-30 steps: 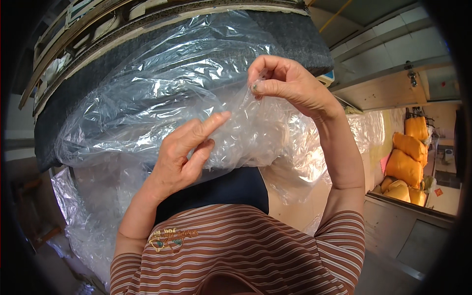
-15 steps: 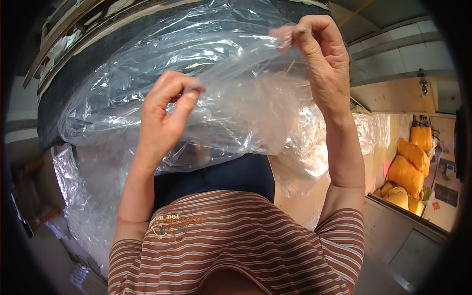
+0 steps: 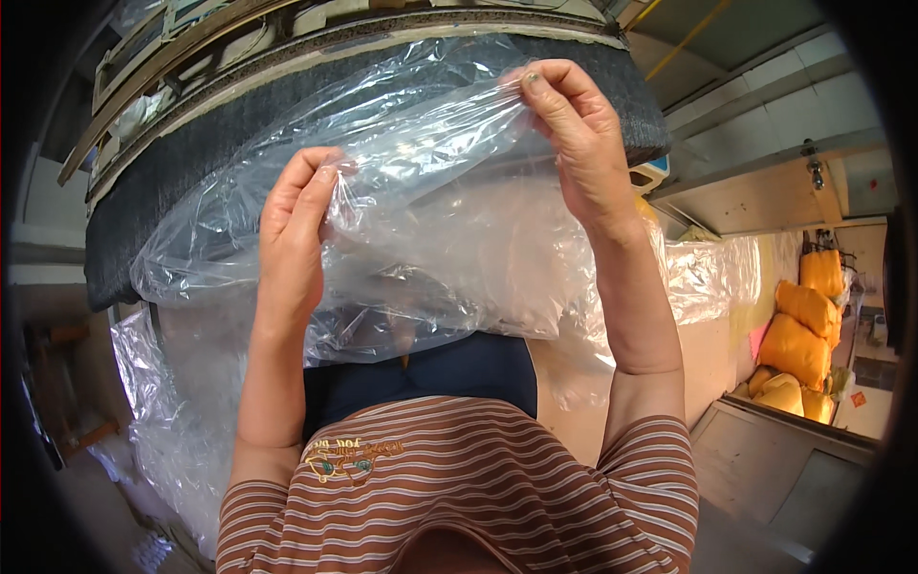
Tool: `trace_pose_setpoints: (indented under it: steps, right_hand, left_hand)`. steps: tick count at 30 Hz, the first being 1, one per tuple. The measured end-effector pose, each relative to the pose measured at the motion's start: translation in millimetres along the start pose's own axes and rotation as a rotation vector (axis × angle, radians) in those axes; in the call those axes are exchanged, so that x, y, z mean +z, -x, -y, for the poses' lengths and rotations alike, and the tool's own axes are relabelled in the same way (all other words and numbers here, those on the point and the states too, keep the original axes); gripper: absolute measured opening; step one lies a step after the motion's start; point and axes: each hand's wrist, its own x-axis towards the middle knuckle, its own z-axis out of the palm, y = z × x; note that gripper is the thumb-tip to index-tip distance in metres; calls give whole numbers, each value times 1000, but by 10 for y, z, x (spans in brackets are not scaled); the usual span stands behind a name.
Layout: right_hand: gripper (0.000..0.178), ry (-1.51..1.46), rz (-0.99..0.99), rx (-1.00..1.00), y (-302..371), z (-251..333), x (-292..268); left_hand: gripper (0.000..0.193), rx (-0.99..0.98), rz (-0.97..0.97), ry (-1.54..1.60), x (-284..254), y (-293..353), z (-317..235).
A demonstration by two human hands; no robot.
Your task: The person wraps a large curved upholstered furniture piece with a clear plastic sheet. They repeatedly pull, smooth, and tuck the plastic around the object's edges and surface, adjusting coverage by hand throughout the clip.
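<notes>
Head view: the dark cloth-covered surface (image 3: 158, 196) is left bare along its far edge; orange bundles (image 3: 797, 346) are stacked at right. Over its near edge, clear plastic film (image 3: 435, 148) is draped, gripped by left hand (image 3: 295, 215) and right hand (image 3: 588, 134), each closed in a pinch.

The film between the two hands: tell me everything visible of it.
The film is clear, thin-looking and glossy, apparently plastic, with creases and bright glints. The left hand pinches it at one spot; the right hand, farther forward, pinches another. Between them it forms a slanting, wrinkled band. Nearer the body it sags loosely toward the dark garment; farther off, part appears to lie over dark cloth.
</notes>
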Motion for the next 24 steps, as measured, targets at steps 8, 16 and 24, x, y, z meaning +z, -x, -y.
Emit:
trace_pose_setpoints:
  steps: [8,16,24]
  right_hand:
    - [10,-296,-305,-200,202,198,285]
    - [4,394,-487,-593,-525,187,29]
    - [12,470,-570,-198,-1471,-1101,172]
  left_hand:
    - [7,549,18,-491,142,-157,-204]
    - [19,366,150,-281,239,-574,-369]
    - [25,347,-318,-516,-182,-1910,503]
